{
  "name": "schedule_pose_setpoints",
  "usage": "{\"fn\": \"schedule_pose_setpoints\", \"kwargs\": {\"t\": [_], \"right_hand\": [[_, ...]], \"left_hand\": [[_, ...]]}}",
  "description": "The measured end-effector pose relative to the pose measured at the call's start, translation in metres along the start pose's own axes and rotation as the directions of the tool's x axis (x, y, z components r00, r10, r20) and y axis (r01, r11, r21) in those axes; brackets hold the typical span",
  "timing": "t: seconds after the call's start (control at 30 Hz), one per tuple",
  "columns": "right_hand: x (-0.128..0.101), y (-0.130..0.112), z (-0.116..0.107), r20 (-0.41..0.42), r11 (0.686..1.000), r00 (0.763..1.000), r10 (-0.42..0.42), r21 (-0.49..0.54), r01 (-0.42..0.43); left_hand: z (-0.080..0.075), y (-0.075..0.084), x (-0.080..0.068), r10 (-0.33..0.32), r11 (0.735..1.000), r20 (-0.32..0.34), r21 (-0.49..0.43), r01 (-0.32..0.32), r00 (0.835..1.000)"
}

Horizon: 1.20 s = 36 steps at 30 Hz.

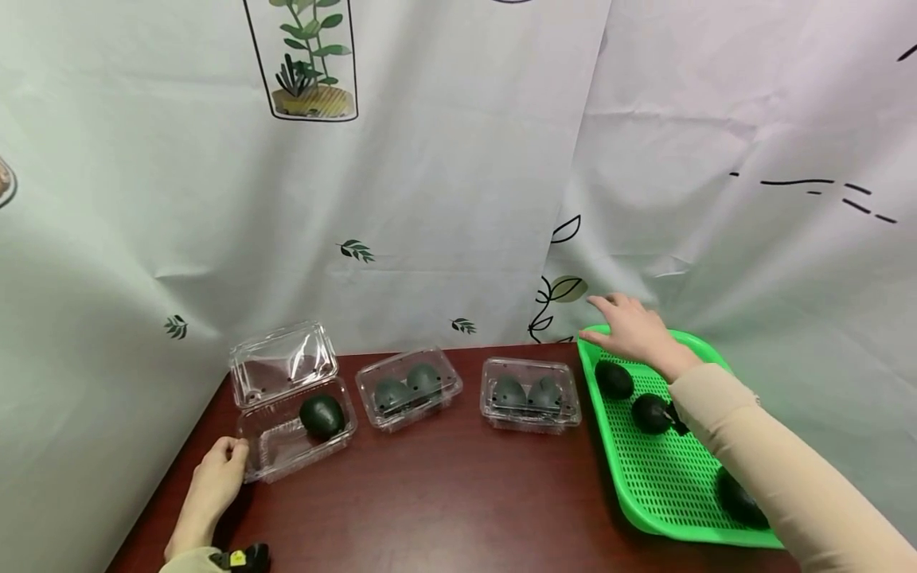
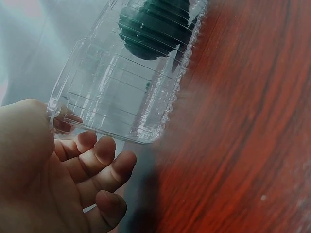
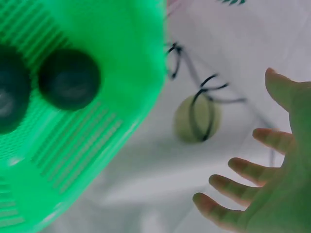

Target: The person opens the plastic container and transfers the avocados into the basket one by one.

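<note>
An open clear plastic clamshell box [image 1: 286,454] stands at the table's left, its lid [image 1: 286,366] tilted back against the cloth. One dark green avocado [image 1: 322,416] lies in its right half. My left hand [image 1: 218,477] pinches the box's near left corner; in the left wrist view the other fingers [image 2: 104,150] curl loosely below the rim. Over the far rim of a green plastic basket [image 1: 623,477], my right hand [image 1: 630,328] hovers with fingers spread, holding nothing. Dark avocados [image 1: 614,380] lie in the basket, partly hidden by the right forearm.
Two closed clamshell boxes, the middle one [image 1: 408,387] and the right one [image 1: 530,394], each hold two avocados near the table's back edge. A printed white cloth [image 1: 444,199] hangs right behind the brown table [image 1: 430,501]. The basket's rim stands above the table at right.
</note>
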State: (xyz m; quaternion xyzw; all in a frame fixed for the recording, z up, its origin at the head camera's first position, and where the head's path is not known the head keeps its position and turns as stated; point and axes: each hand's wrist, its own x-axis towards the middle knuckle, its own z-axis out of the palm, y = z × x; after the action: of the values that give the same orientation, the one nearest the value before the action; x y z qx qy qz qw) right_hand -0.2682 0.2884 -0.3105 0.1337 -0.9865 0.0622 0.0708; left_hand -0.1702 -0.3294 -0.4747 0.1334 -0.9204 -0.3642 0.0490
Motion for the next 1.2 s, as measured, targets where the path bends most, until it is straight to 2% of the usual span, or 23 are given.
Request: {"fn": "schedule_pose_setpoints", "kwargs": {"t": [0.23,0.43,0.7,0.9,1.07,1.2], "right_hand": [[0.018,-0.060,0.002,-0.064,0.990,0.989,-0.137,-0.038,0.135],[0.040,-0.116,0.012,-0.114,0.961,0.954,-0.278,-0.043,0.275],[0.063,-0.196,0.028,-0.081,0.920,0.917,-0.391,-0.026,0.390],[0.066,-0.249,0.052,-0.038,0.888,0.888,-0.459,0.013,0.460],[0.062,-0.278,0.081,-0.018,0.879,0.879,-0.476,0.032,0.476],[0.062,-0.297,0.106,-0.038,0.873,0.877,-0.479,0.082,0.480]], "left_hand": [[-0.001,-0.004,-0.003,-0.003,1.000,-0.004,-0.005,0.003,1.000],[-0.002,-0.007,-0.004,-0.005,1.000,-0.017,-0.011,0.005,1.000],[0.000,-0.001,0.000,0.012,1.000,0.024,-0.024,-0.011,1.000],[0.000,0.000,0.000,0.007,1.000,0.023,-0.024,-0.006,1.000],[-0.001,0.000,0.000,0.016,1.000,0.022,-0.024,-0.015,1.000],[-0.002,-0.001,-0.002,0.008,1.000,0.021,-0.024,-0.008,1.000]]}}
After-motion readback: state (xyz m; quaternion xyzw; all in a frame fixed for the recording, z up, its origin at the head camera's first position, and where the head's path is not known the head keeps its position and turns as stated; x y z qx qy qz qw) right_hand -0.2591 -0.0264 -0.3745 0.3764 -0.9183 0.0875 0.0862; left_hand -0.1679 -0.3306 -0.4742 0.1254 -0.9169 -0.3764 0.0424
